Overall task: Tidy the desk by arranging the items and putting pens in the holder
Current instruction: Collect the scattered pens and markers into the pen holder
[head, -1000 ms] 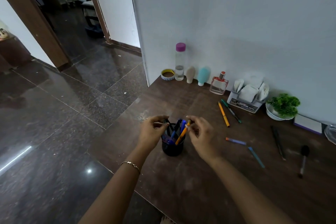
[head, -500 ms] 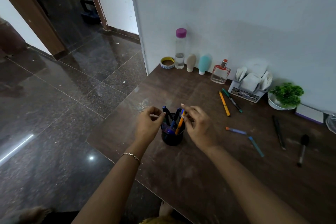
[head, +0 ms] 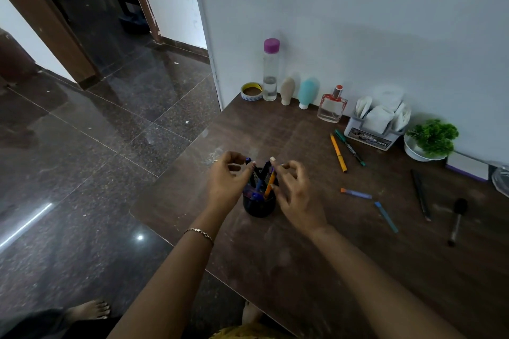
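Left hand (head: 224,183) pinched a blue pen (head: 248,159) standing in the holder (head: 259,208), right hand (head: 298,197) curled loosely beside it, grip unclear, holder near the desk (head: 289,270) left edge, loose pens (head: 338,153) well right, tiled floor (head: 96,173) left.

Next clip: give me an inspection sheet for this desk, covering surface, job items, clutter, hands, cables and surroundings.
Surface: brown desk, with pale scuffs.
Job's things: black holder with several pens standing in it; loose at right are an orange pen, green marker, purple pen, blue pen and black pen.
Clutter: brush by the loose pens; along the wall, tape roll, bottle, beige tube, teal tube, perfume, tissue box, plant.
Hands: left hand and right hand flank the holder, fingers curled at the pen tops; grip unclear.
Cables: nothing seen.
Surroundings: white wall, dark tiled floor, doorway at left.
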`<state>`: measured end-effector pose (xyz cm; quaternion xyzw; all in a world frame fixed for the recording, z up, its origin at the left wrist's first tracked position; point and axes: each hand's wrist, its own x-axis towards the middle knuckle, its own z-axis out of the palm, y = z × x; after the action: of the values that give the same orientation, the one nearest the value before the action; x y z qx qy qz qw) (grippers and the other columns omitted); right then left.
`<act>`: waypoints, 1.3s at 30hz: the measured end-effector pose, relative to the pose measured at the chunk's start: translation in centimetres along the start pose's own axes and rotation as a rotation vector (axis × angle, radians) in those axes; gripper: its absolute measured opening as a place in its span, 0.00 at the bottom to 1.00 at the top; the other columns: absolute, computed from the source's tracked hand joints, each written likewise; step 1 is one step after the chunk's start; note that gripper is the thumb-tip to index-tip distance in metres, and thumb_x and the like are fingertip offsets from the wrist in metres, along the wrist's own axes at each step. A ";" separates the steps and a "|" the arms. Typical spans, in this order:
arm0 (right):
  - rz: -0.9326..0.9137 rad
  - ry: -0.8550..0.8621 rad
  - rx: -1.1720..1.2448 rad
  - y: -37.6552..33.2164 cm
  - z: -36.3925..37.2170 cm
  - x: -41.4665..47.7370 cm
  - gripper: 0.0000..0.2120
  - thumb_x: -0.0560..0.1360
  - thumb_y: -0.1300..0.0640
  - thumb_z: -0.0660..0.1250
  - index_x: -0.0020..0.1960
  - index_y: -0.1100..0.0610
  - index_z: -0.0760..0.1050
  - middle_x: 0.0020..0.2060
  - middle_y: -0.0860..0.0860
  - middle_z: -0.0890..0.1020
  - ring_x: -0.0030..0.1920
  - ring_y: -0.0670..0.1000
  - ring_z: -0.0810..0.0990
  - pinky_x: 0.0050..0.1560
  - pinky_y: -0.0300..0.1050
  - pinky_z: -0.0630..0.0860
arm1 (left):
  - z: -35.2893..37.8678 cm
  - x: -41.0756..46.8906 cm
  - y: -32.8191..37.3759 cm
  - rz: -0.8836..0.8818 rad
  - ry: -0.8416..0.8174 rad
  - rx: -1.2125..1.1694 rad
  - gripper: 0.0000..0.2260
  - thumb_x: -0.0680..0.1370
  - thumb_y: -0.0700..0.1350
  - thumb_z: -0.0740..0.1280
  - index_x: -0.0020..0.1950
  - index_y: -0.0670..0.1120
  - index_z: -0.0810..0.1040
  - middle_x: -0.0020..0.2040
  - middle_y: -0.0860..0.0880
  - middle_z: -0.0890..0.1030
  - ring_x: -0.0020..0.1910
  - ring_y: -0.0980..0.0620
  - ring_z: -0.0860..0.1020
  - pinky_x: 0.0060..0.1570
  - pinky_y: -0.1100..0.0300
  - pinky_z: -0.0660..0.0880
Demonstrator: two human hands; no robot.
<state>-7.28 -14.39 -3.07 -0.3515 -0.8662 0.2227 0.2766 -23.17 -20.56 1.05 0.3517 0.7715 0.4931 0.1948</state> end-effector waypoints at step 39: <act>1.078 0.229 -0.206 24.0 -19.0 -11.9 0.14 0.76 0.52 0.66 0.58 0.56 0.71 0.55 0.55 0.76 0.57 0.57 0.76 0.54 0.49 0.73 | 36.5 -4.6 10.2 0.277 -0.792 0.557 0.21 0.74 0.60 0.66 0.55 0.44 0.74 0.56 0.43 0.80 0.58 0.42 0.77 0.51 0.53 0.73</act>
<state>23.60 -3.77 -6.61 -0.7917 -0.5457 0.2073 0.1802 7.18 1.54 -6.04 0.6496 0.6867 0.1184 0.3041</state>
